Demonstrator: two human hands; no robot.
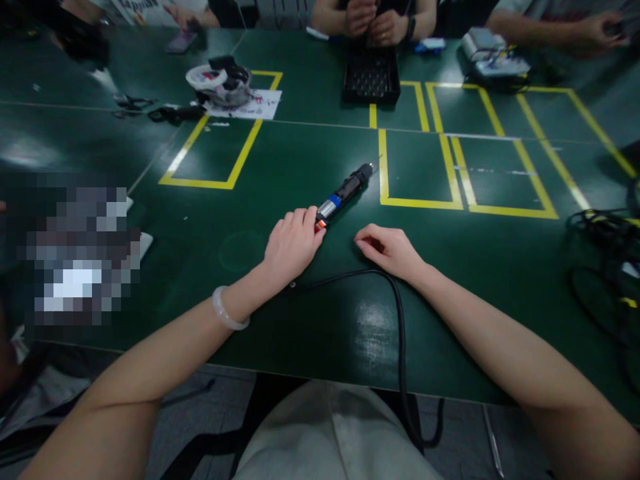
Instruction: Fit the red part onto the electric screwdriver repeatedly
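Observation:
Beneath my left hand (295,243) lies an electric screwdriver (345,195) with a black front, a silver and blue middle and a metal tip pointing away to the right. My left fingers wrap over its rear end, so that end is hidden. A black cable (400,320) emerges near my left wrist, curves to the right and drops over the table's near edge. My right hand (393,250) rests on the table to the right of the screwdriver, apart from it. Its fingers are loosely curled in, with nothing visible in them.
Yellow tape outlines (420,202) mark the green table (310,320). A black tray (371,83) stands at the far side before another person's hands (375,23). A tape roll bundle (220,83) sits on paper at the far left. Tangled cables (605,247) lie at right.

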